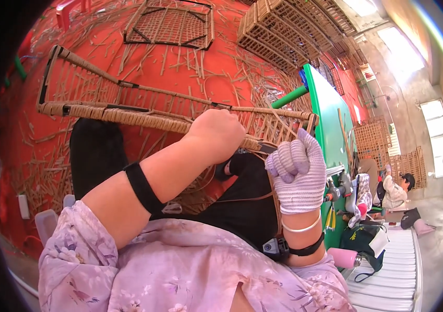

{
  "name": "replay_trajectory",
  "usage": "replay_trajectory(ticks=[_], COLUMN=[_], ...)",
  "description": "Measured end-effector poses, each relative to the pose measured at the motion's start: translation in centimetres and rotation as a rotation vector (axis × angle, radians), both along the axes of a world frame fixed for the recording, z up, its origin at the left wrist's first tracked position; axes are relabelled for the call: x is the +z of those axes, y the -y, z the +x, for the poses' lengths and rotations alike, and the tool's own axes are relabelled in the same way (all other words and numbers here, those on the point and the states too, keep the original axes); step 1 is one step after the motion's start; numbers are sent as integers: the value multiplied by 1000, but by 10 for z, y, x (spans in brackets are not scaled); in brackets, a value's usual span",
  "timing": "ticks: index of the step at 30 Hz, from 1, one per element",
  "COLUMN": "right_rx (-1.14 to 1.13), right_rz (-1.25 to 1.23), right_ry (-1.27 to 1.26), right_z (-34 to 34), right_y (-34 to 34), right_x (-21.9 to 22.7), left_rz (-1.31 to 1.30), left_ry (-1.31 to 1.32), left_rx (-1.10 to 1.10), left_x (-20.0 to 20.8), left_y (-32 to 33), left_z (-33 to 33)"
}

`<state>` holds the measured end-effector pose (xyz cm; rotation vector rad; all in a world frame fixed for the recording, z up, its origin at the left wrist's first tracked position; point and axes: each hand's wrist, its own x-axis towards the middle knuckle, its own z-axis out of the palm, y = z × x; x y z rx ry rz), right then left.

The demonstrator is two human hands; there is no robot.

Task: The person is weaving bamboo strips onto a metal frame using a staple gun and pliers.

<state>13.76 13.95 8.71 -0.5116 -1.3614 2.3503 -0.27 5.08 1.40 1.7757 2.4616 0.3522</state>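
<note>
A long, open woven rattan frame (128, 115) with dark bindings at several joints lies across my lap, slanting from upper left to lower right. My left hand (216, 132), bare, is closed at its near wrapped edge, toward the right end. My right hand (298, 169) wears a striped white and lilac glove. Its fingers are curled tight just below the frame's right end, and whatever they hold is hidden. A thin cane strip (242, 199) crosses my dark trousers below the frame.
Loose cane strips litter the red floor (154, 62). Another woven panel (172, 23) lies farther off, near stacked rattan crates (289, 31). Close on my right stand a green table (330, 112), a power drill (338, 190) and a pink bottle (343, 258). Another person (393, 190) sits far right.
</note>
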Motion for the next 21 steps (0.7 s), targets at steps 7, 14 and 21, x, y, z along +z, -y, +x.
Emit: replay_trajectory(ticks=[7,14,21], right_rx=[46,102,28], right_rz=[44,59,34], right_ry=[16,15,210], right_z=[-17,-40,-102], right_y=[-13,-39,-78], right_x=[13,11,-26], left_rz=[-29,18,79], left_ry=[17,44,10], left_rx=[-13,-4,-16], left_x=[5,7,2], left_y=[1,3,3], left_z=[0,3,3])
